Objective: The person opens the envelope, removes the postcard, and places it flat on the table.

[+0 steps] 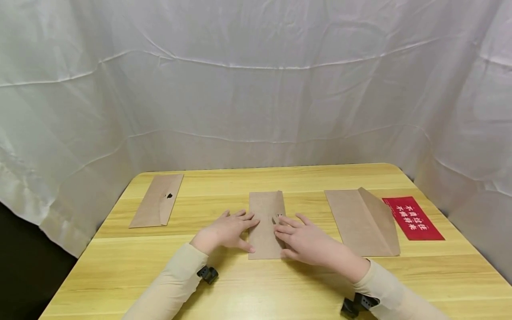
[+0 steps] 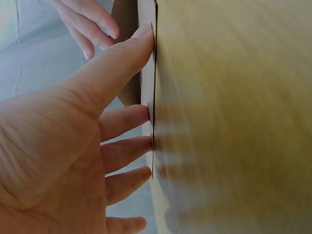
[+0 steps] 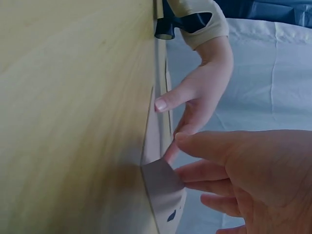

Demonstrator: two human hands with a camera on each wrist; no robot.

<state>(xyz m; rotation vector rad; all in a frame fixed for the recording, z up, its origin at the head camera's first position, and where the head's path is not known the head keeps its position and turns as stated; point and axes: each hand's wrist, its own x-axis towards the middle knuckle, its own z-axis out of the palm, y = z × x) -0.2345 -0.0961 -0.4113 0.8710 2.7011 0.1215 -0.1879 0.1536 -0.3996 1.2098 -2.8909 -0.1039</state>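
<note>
A brown paper envelope (image 1: 262, 238) lies upright on the table in front of me, its flap along the right side. My left hand (image 1: 226, 231) rests on its left edge with fingers spread, thumb near the bottom corner. Over the flap side, my right hand (image 1: 310, 238) touches the paper with fairly straight fingers and partly covers a small dark print. In the right wrist view, the flap (image 3: 163, 190) stands at an angle to the envelope body, near that hand's fingertips. The left wrist view has the left thumb and fingertips along the envelope's edge.
At the left lies another brown envelope (image 1: 154, 202), its flap folded over with a dark print. To the right is a brown envelope (image 1: 352, 222) with its flap spread out. Beside it lies a red card (image 1: 416, 218) with white characters. Pale curtains (image 1: 256, 102) surround the wooden table (image 1: 240, 293).
</note>
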